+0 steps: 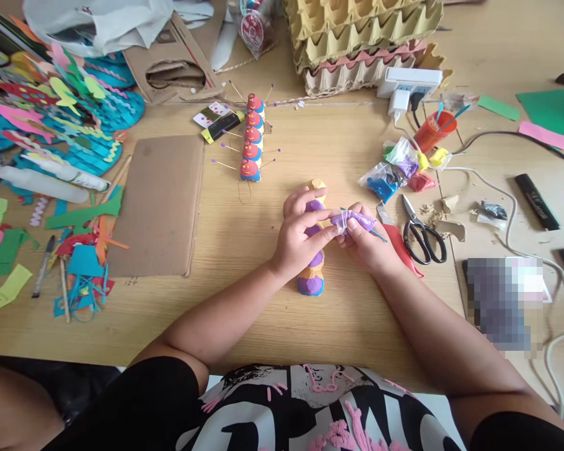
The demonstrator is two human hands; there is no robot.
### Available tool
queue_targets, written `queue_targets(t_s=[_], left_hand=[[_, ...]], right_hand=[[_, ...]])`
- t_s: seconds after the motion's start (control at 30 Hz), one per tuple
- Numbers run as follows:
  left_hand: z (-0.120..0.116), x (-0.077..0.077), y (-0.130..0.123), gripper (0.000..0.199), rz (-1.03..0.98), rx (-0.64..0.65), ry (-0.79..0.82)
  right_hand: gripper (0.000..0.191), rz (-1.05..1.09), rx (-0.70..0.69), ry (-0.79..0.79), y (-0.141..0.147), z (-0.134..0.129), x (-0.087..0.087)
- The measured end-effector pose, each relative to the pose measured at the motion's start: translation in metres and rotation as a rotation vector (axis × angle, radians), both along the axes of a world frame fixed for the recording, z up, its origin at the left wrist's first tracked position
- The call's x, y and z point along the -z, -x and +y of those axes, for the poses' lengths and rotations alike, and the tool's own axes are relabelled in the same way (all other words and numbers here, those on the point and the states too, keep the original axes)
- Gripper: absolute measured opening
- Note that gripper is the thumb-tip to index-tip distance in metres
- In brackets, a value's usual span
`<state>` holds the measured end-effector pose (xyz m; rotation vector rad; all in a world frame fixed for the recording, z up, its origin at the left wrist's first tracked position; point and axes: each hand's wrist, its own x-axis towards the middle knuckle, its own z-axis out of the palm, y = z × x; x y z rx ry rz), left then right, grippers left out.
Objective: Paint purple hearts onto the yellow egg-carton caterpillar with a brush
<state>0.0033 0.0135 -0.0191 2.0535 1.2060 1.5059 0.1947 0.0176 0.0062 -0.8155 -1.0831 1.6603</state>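
Both hands meet at a small clear bag of purple clay [364, 220]. My right hand [364, 241] is closed on the bag, and a thin blue stick [378, 236] pokes out of the same grip. With thumb and forefinger my left hand [298, 232] pinches the bag's gathered left end. Under the left hand lies an egg-carton strip [316, 270] coloured orange, purple and blue, its middle partly hidden by the fingers. Farther back stands a finished-looking strip of red, blue and yellow bumps with faces [251, 141], cotton swabs sticking out of its sides.
Scissors [420, 232] lie right of my hands, beside a red-handled blade [399, 247] and wood shavings. Bagged clay [395, 172] and an orange cup [435, 130] sit behind. Cardboard [157, 207] and paper scraps [82, 263] cover the left. Egg trays [357, 47] and a power strip [411, 81] stand at the back.
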Motion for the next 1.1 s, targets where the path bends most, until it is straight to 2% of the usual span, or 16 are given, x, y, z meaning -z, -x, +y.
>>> queue_targets(t_s=[0.13, 0.27, 0.37, 0.53, 0.67, 0.73, 0.9, 1.0, 1.1], left_hand=[[-0.002, -0.002, 0.0, 0.025, 0.018, 0.003, -0.034], [-0.005, -0.006, -0.002, 0.025, 0.041, -0.025, -0.145], [-0.006, -0.008, -0.003, 0.024, 0.044, -0.025, -0.171], [-0.006, -0.011, 0.001, 0.022, 0.041, 0.026, -0.029], [-0.006, -0.012, 0.004, 0.022, 0.078, 0.01, 0.035], [-0.005, -0.012, 0.005, 0.019, 0.078, -0.004, 0.047], [-0.004, -0.009, 0.005, 0.015, -0.019, 0.008, 0.076], [-0.002, -0.006, 0.001, 0.022, -0.107, 0.042, 0.085], [-0.001, -0.006, -0.002, 0.036, -0.206, 0.062, 0.179]], right_hand=[[0.056, 0.11, -0.102, 0.113, 0.002, -0.001, -0.008], [0.056, 0.183, -0.314, 0.17, 0.0, -0.001, -0.011], [0.059, 0.179, -0.395, 0.19, -0.004, 0.001, -0.009], [0.059, 0.155, -0.439, 0.213, -0.007, 0.0, -0.009], [0.064, 0.158, -0.475, 0.265, -0.003, -0.003, -0.009], [0.064, 0.156, -0.44, 0.272, 0.001, -0.004, -0.008], [0.059, 0.138, -0.235, 0.239, 0.012, -0.009, -0.003], [0.057, 0.13, -0.124, 0.213, 0.014, -0.01, -0.001], [0.059, 0.122, 0.045, 0.182, 0.011, -0.004, 0.002]])
